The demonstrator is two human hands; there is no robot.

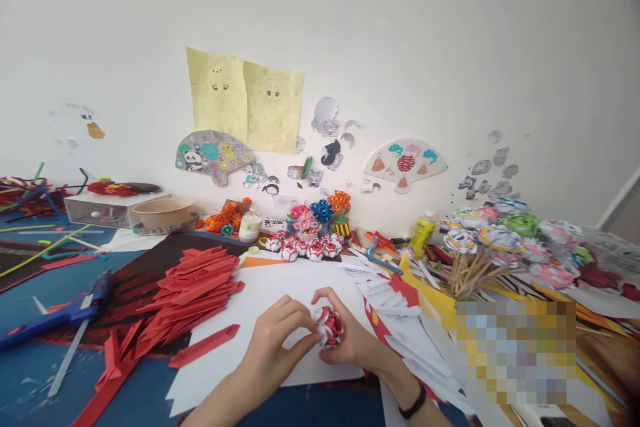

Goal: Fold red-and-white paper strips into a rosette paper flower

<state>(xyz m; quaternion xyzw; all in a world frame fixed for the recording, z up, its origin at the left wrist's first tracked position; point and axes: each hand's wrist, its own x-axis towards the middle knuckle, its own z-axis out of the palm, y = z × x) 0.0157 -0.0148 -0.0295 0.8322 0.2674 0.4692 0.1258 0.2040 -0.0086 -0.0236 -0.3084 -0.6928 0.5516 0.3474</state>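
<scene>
Over the white paper sheet (235, 360) I hold a red and white folded-paper flower (331, 327). My right hand (353, 340) is wrapped round its right side and base, with a dark band on the wrist. From the other side, the thumb and fingertips of my left hand (280, 330) pinch the flower's left edge. The underside of the flower is hidden in the right hand. To the left lies a pile of folded red paper strips (195, 287), with a single red strip (205, 345) on the sheet. Folded white paper strips (400, 320) are heaped to the right.
A blue glue gun (85, 310) lies at the left. Finished red and white flowers (314, 250) stand behind the sheet, near a glue bottle (250, 225) and a yellow bottle (423, 233). Paper flowers on sticks (470, 260) are bunched at the right.
</scene>
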